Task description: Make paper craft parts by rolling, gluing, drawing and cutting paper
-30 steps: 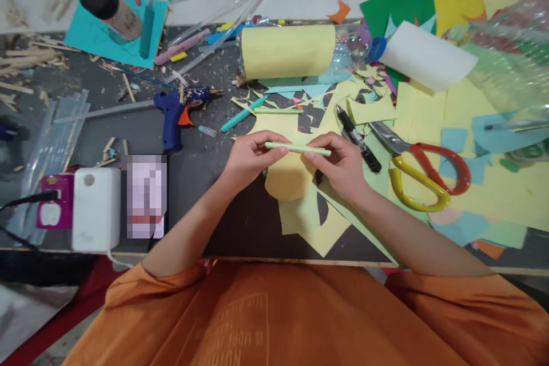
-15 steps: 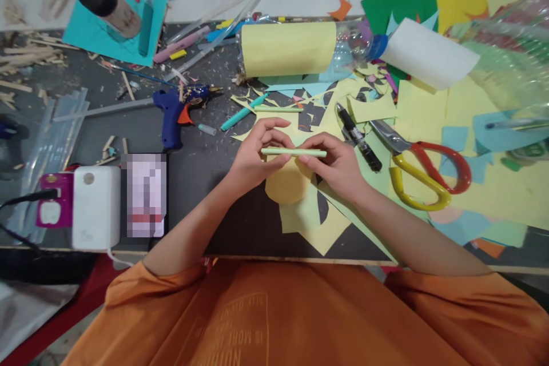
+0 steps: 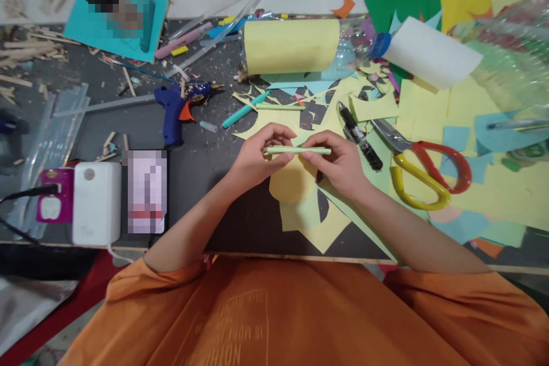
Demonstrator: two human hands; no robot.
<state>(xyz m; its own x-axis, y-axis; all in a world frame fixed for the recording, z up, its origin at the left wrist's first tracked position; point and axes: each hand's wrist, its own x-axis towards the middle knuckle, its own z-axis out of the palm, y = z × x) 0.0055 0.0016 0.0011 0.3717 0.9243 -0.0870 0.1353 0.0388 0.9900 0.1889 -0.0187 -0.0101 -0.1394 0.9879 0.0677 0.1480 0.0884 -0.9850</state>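
Observation:
A thin pale green paper roll lies crosswise between my two hands. My left hand pinches its left half, thumb on the near side and fingers curled behind. On the right half, my right hand closes in the same way. Below the roll is a rounded yellow paper piece, over pointed yellow paper on the dark table. A similar thin green roll rests just beyond my hands, among cut yellow scraps. Scissors with red and yellow handles and a black pen lie to my right.
A blue glue gun, a phone and a white power bank are on the left. Across the back lies a plastic bottle wrapped in yellow paper. Coloured sheets cover the right side.
Both hands, with the roll still pinched between them, have shifted very slightly right. A bit of pale paper now shows more clearly behind the roll between the fingers.

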